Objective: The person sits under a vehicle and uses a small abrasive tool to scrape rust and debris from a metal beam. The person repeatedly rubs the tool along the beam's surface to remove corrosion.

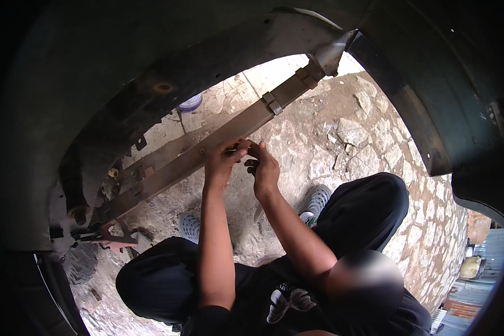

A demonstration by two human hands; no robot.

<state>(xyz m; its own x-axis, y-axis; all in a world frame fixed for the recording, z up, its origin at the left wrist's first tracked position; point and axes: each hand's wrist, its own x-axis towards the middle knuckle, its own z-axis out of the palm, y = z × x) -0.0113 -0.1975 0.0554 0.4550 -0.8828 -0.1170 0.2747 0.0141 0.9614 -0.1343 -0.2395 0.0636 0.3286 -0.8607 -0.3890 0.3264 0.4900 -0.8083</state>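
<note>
My left hand [219, 166] pinches a small reddish-brown piece [244, 144], possibly folded sandpaper, between thumb and fingers. Close on its right, my right hand [267, 171] has curled fingers reaching the edge of that piece; whether they grip it is not clear. Just beyond both hands a brown steel leaf spring [231, 128] runs diagonally, with metal clips [272, 103] around it near its upper end. That end meets a dark bracket [329, 54] on the vehicle body. The left fingers partly overlap the spring in view, and contact cannot be judged.
A dark wheel arch [437, 101] curves around and above me. At left are a cylindrical suspension part [73, 193], a pinkish-red metal part [117, 241] and a tyre [80, 262]. Rough stone paving [403, 164] lies below; a purple-rimmed container [191, 103] stands beyond the spring.
</note>
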